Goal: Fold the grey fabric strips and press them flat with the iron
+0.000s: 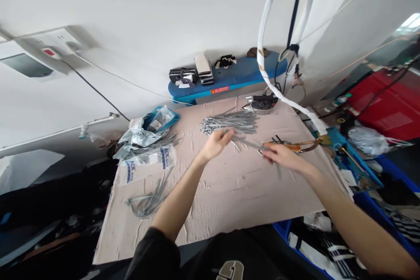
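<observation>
A grey fabric strip (250, 143) stretches between my two hands above the table. My left hand (218, 142) pinches one end of it, close to the near edge of a heap of grey strips (234, 121). Farther right, my right hand (279, 156) is closed on the strip, and a short tail hangs below, blurred. Just behind the right hand lies a tool with an orange-brown handle (290, 146), partly hidden. A clothes iron (261, 104) rests beyond the heap.
Plastic bags (144, 138) with more strips lie at the table's left, and a loose coil of strips (147, 203) sits nearer. A white-wrapped hose (274, 87) arcs down at the right. Behind stands a blue ironing board (241, 72). Blue bins (285, 232) hold garments at lower right.
</observation>
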The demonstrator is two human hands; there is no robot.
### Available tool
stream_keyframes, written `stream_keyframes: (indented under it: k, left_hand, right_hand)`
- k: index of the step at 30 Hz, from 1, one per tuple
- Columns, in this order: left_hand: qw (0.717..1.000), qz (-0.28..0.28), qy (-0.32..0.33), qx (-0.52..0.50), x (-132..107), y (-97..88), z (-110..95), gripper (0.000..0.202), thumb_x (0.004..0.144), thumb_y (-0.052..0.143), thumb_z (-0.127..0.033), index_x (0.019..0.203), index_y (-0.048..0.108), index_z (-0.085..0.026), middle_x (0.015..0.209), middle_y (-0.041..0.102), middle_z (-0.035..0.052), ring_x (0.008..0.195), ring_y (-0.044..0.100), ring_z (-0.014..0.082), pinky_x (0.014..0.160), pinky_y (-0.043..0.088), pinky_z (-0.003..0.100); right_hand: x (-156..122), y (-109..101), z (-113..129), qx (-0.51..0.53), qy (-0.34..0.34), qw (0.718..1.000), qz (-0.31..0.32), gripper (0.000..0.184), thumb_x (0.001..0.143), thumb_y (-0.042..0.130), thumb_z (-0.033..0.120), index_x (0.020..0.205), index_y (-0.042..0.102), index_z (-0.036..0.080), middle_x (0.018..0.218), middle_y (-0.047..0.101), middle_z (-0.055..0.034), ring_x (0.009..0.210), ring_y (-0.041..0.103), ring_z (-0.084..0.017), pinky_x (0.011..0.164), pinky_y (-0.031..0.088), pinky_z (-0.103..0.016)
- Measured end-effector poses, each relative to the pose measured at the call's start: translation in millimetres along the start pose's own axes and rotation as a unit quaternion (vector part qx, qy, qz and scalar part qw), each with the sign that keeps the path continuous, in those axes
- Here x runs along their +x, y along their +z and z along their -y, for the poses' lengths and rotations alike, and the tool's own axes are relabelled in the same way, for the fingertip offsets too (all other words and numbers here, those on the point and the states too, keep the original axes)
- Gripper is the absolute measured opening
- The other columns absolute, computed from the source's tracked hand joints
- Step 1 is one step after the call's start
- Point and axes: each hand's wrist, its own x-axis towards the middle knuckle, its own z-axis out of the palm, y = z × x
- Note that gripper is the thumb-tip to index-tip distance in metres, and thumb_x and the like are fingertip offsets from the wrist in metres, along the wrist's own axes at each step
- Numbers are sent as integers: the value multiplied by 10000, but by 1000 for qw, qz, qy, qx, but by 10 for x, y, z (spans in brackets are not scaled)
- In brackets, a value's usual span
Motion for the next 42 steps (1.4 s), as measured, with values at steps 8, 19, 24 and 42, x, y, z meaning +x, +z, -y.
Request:
stream_keyframes:
  k: [8, 19, 24, 42]
  left_hand:
    - [929, -222, -283, 87, -218, -720, 1336, 457, 917, 502, -202, 1358, 581, -111, 1029, 721, 94, 844, 697, 150, 700, 515, 239]
    - [808, -193, -475, 289, -2858, -626, 1967, 309, 988, 631, -370, 1216, 648, -163, 1258, 661, 97, 1128, 652, 225, 990, 555, 462]
    - [817, -145, -424, 364, -2580, -595, 2140, 399, 980, 641, -376, 1324, 601, -177, 1386, 594, 117, 1241, 601, 269, 1044, 524, 520]
    - [983, 47, 34, 173, -2360, 554, 390, 156, 963, 548, -219, 1086, 638, -181, 974, 733, 51, 893, 706, 175, 787, 518, 276]
  right_hand:
    - [1184, -377, -104, -149, -83, 963, -209, 372, 865, 534, 309, 1179, 651, 148, 1317, 596, -229, 1344, 466, -371, 1162, 293, -567]
    - [254, 423, -1055, -88, -27, 993, -72, 375, 860, 487, 519, 969, 676, 214, 1081, 742, -174, 892, 716, -313, 815, 570, -491]
    - [-87, 933, -845, -79, -37, 996, -36, 370, 868, 503, 519, 1004, 687, 229, 1116, 740, -148, 1012, 702, -301, 904, 562, -458]
    - [-823, 1915, 361, 48, -3, 987, 152, 549, 906, 481, 735, 771, 556, 208, 522, 419, 48, 481, 400, -112, 522, 381, -290]
